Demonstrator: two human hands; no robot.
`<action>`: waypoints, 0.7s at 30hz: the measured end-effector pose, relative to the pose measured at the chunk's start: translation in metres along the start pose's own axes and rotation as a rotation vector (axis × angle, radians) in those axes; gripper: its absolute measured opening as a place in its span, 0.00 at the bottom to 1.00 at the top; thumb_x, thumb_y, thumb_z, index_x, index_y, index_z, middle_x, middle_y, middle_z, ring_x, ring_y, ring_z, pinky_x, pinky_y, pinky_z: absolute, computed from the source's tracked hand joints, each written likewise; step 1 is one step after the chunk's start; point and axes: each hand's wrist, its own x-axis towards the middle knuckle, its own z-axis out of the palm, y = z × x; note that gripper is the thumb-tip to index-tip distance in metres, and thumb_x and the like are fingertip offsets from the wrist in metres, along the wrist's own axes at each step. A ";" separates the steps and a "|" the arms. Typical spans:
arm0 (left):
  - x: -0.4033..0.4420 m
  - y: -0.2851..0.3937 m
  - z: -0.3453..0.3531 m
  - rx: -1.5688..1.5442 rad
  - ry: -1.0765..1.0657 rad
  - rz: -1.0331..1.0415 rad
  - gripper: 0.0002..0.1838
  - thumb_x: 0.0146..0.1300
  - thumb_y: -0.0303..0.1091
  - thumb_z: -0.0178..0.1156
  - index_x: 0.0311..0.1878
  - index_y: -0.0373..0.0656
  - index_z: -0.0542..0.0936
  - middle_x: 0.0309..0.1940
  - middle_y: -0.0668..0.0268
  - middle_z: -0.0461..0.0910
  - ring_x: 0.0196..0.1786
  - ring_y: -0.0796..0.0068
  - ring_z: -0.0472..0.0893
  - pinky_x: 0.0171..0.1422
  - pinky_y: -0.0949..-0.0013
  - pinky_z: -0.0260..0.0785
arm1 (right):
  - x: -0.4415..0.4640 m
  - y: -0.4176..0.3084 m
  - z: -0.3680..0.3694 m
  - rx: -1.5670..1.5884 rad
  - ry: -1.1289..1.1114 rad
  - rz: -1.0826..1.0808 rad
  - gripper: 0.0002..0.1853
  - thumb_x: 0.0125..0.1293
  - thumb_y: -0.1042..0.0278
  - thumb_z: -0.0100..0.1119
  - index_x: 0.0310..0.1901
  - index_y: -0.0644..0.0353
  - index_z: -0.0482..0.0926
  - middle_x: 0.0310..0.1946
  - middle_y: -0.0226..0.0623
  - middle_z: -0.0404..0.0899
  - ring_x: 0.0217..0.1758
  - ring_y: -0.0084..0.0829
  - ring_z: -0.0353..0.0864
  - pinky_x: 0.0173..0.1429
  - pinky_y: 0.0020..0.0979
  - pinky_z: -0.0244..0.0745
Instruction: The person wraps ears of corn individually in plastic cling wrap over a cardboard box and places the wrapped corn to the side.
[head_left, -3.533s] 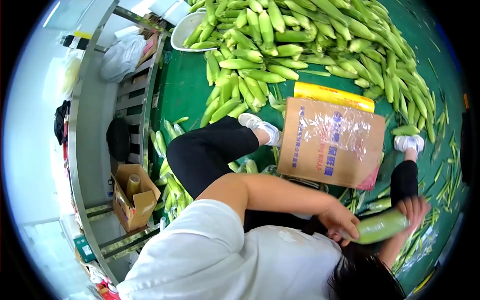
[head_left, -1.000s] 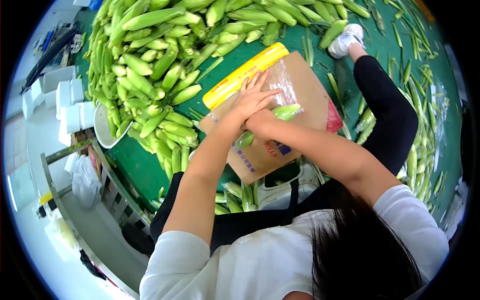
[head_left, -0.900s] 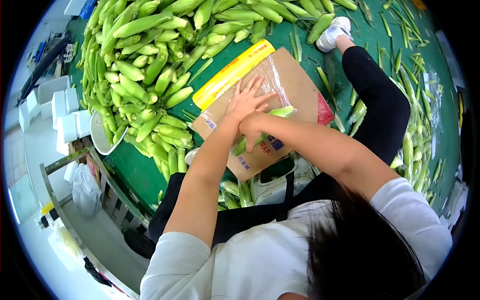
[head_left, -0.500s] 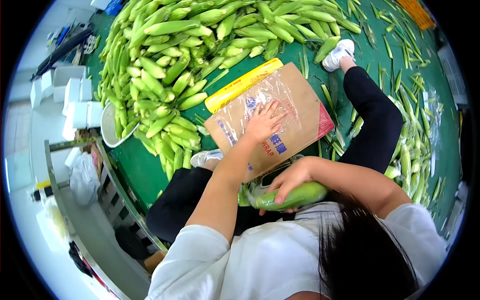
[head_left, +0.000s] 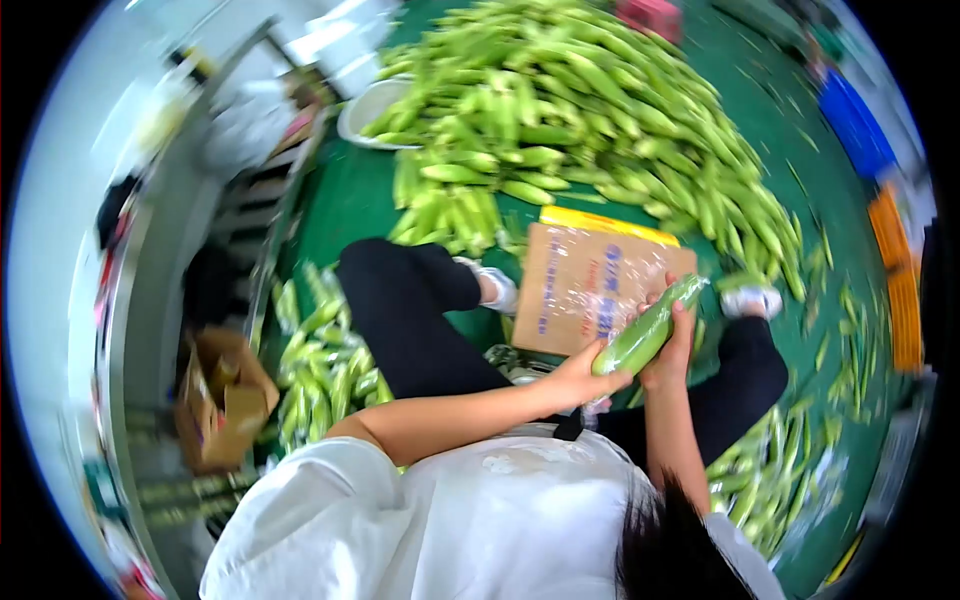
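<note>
A green ear of corn (head_left: 648, 330), with glossy clear film around it, is held at a slant between both hands. My left hand (head_left: 582, 377) is closed around its lower left end. On the other side, the fingers of my right hand (head_left: 676, 345) wrap round the upper part. Beyond the hands lies a printed cardboard box (head_left: 558, 290) with shiny film on top. A yellow roll or strip (head_left: 610, 225) runs along the box's far edge.
A large heap of green corn (head_left: 590, 110) covers the floor ahead, beside a white basin (head_left: 365, 115). Wrapped corn (head_left: 325, 375) lies to my left and more (head_left: 765, 470) to my right. An open carton (head_left: 225, 400) stands far left; blue (head_left: 855, 125) and orange crates (head_left: 893, 280) sit right.
My left hand has left the film on the box and now grips the corn, which my right hand held alone. The corn has been raised and tilted. My view has turned to the left.
</note>
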 end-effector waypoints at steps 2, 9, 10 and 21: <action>-0.029 -0.011 -0.019 0.155 0.177 0.220 0.25 0.64 0.43 0.70 0.57 0.42 0.72 0.31 0.70 0.77 0.19 0.83 0.71 0.21 0.75 0.64 | -0.010 0.009 0.047 -0.040 -0.105 0.010 0.35 0.66 0.54 0.61 0.73 0.51 0.62 0.42 0.33 0.75 0.38 0.29 0.76 0.47 0.35 0.79; -0.168 -0.016 -0.056 -0.890 -0.283 -0.106 0.23 0.71 0.53 0.60 0.55 0.45 0.73 0.30 0.62 0.77 0.14 0.90 0.62 0.12 0.84 0.50 | 0.033 0.025 0.102 0.411 -0.696 0.366 0.23 0.83 0.69 0.34 0.75 0.56 0.62 0.18 0.20 0.59 0.13 0.14 0.56 0.25 0.21 0.61; -0.177 -0.018 -0.060 -0.891 -0.222 -0.077 0.23 0.71 0.53 0.60 0.56 0.45 0.72 0.31 0.62 0.77 0.14 0.90 0.61 0.12 0.84 0.50 | 0.034 0.033 0.112 0.317 -0.708 0.355 0.22 0.83 0.69 0.35 0.74 0.58 0.65 0.17 0.20 0.58 0.13 0.14 0.55 0.24 0.21 0.58; -0.425 -0.329 -0.250 -1.512 2.095 0.381 0.20 0.68 0.56 0.59 0.34 0.49 0.73 0.27 0.65 0.72 0.24 0.70 0.68 0.26 0.66 0.63 | 0.172 0.003 -0.067 0.022 0.085 0.365 0.21 0.80 0.68 0.42 0.71 0.52 0.67 0.20 0.22 0.60 0.20 0.19 0.60 0.27 0.22 0.62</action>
